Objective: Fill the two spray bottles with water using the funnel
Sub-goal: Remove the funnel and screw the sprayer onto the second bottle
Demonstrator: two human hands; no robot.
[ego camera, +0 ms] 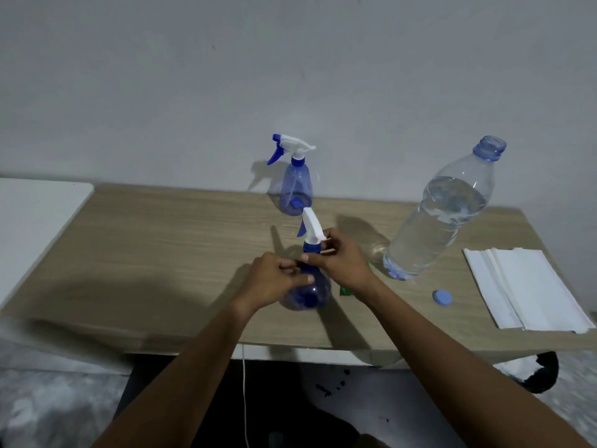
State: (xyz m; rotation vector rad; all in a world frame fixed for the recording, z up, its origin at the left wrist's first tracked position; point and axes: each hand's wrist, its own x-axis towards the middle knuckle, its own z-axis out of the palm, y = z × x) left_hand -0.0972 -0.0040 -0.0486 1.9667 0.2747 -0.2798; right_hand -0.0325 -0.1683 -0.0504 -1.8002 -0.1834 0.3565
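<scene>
fingers (298, 279) of left hand (274, 281) and right hand (342, 263) grip one spray bottle (315, 295) of two; one water bottle (439, 221)

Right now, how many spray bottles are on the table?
2. The back bottle stands near the wall, sprayer on. The front bottle is gripped by the left hand at its body and the right hand at its collar. None looks hidden.
</scene>
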